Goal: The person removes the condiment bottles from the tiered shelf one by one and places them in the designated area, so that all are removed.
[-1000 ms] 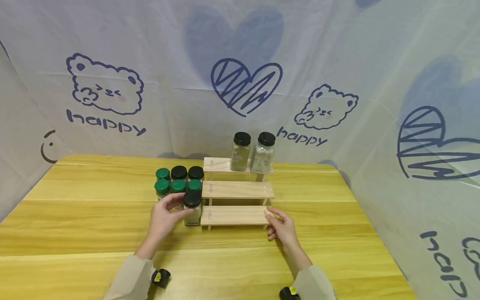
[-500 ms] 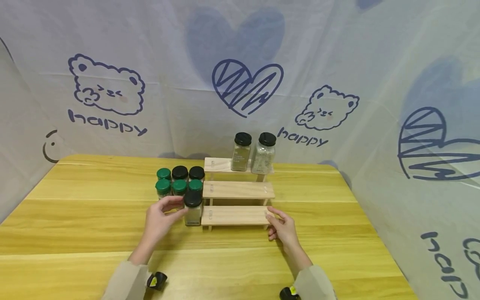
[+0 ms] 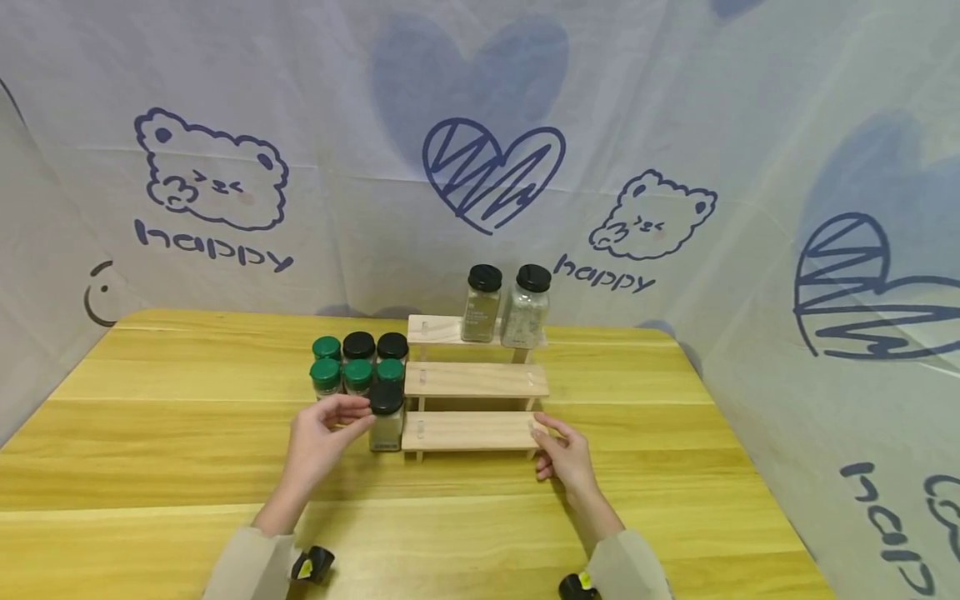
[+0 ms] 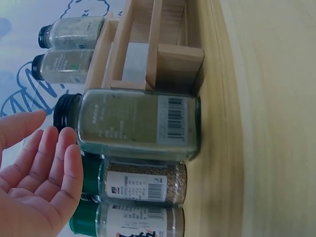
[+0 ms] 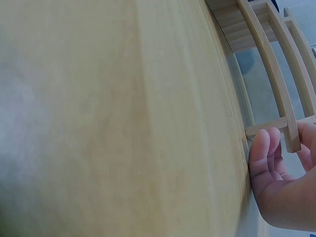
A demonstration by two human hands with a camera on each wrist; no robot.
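Observation:
A square glass spice jar (image 3: pixel 386 429) with a black cap stands upright on the table, close to the left end of a three-step wooden rack (image 3: pixel 472 432). Beside its cap is my left hand (image 3: pixel 321 433), thumb and fingers apart and loosely bent. The left wrist view shows that hand (image 4: pixel 42 180) with an open palm, fingertips right at the black cap (image 4: pixel 64 111). At the other end of the rack, my right hand (image 3: pixel 566 457) holds the lowest step between thumb and fingers. In the right wrist view, its fingers (image 5: pixel 264 153) curl around that step's end.
Green-capped spice jars (image 3: pixel 326 375) and black-capped ones (image 3: pixel 358 343) are grouped left of the rack. Two black-capped jars, one with brownish contents (image 3: pixel 480 312) and one with pale contents (image 3: pixel 523 317), stand on the top step. A printed cloth (image 3: pixel 337 150) hangs behind the table (image 3: pixel 187 450).
My left hand's fingers have come away from the black-capped jar and the hand has drawn slightly left. The jar stays in place, and my right hand keeps its hold on the rack.

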